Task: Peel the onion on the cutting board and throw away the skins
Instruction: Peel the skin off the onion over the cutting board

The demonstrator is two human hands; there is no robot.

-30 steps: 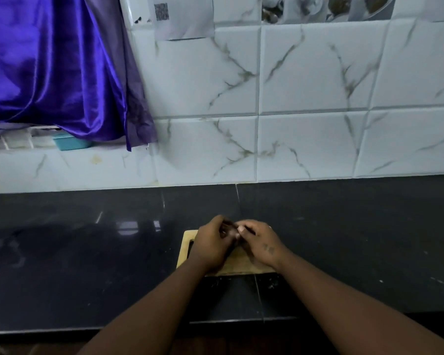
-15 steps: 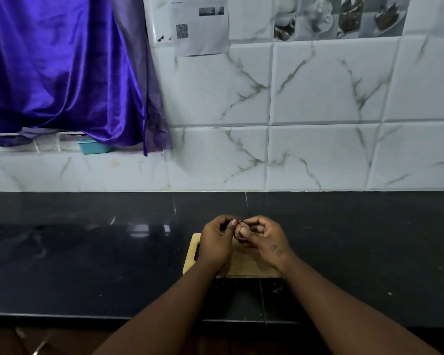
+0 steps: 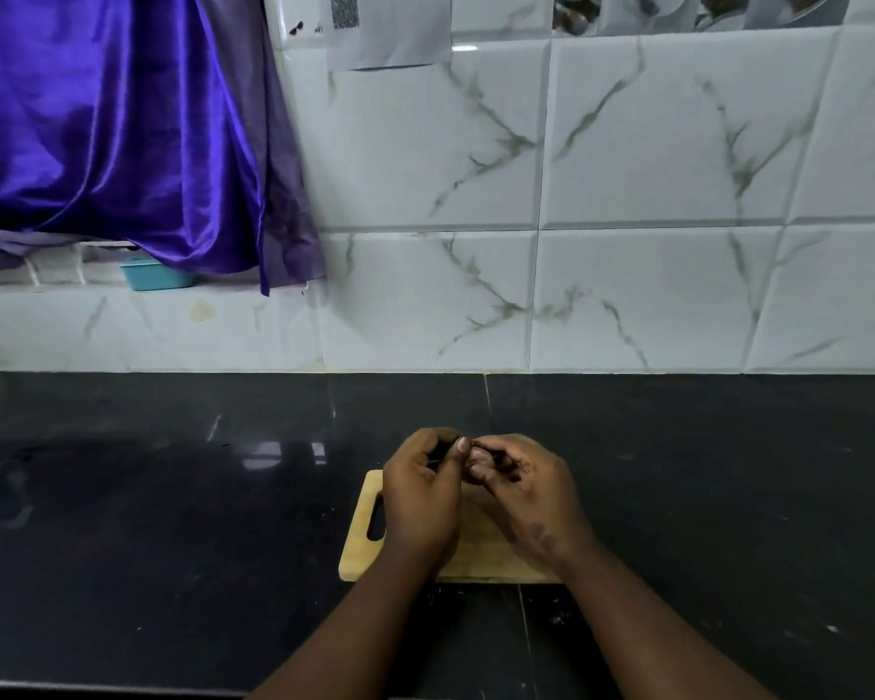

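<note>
While both hands are working above the cutting board, the onion is being held between them over the board's far edge, mostly hidden. The left hand is curling closed with its thumb against the onion; the right hand is gripping it with bent fingers. Bare black counter is lying open on every side, back to the tiled wall.

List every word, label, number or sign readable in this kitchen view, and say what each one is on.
No text here reads clearly.
White paper sheet taped to the tiled wall: a square QR-style code, its pattern too blurred to make out; no words legible.
White tile left of the sheet: small dark marks, too small to read.
Wooden cutting board, small teal container, purple satin curtain: no lettering visible.
</note>
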